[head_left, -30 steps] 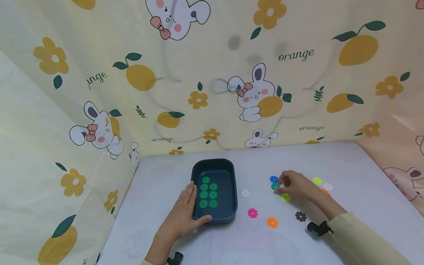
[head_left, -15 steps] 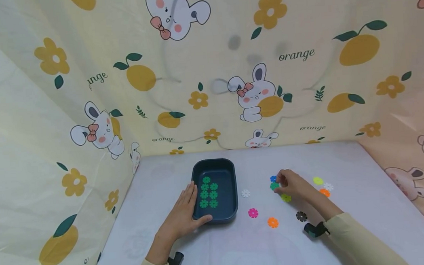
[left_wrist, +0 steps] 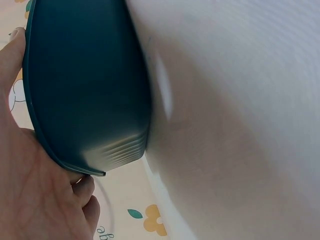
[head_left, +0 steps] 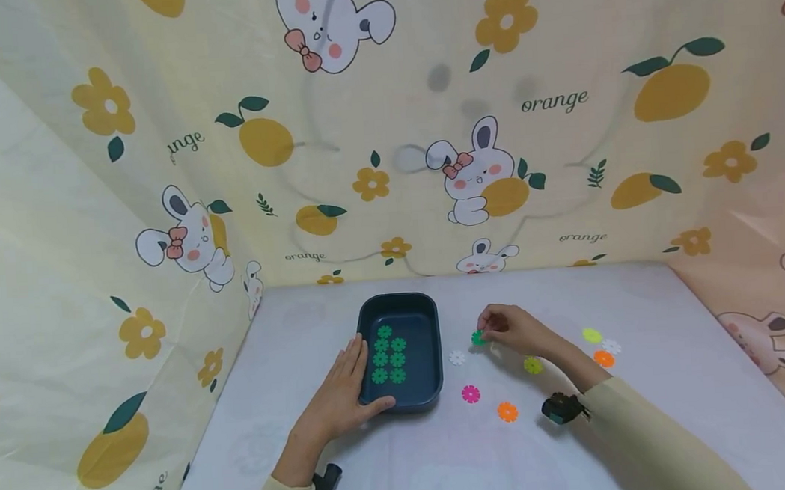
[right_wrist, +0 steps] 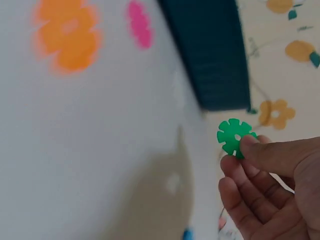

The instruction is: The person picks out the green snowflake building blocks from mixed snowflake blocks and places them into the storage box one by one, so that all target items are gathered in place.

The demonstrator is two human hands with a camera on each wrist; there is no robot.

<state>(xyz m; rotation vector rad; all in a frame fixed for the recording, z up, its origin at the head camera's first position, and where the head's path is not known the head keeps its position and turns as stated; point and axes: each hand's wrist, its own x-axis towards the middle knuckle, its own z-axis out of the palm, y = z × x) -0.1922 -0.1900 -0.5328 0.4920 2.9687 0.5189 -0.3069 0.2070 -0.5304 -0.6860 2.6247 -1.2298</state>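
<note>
My right hand (head_left: 515, 329) pinches a green snowflake-shaped plastic disc (right_wrist: 232, 136) between thumb and fingertips, held up off the table. It is to the right of a dark blue tray (head_left: 435, 392). Several green discs (head_left: 397, 358) lie flat in the tray, in two rough columns on its left half. My left hand (head_left: 337, 391) rests along the tray's left rim with fingers extended, the thumb at the near edge. In the left wrist view the tray's outer wall (left_wrist: 90, 75) stands against that hand.
Loose discs lie right of the tray: white (head_left: 457, 358), pink (head_left: 470, 394), orange (head_left: 507, 412) and yellow-green (head_left: 532, 365). Farther right are a yellow disc (head_left: 591, 335), another white one (head_left: 612, 346) and another orange one (head_left: 604, 358). A blue disc (right_wrist: 187, 234) shows in the right wrist view.
My right hand has picked up the green disc from beside the blue one and moved left toward the tray with it. The left hand stays on the tray.
</note>
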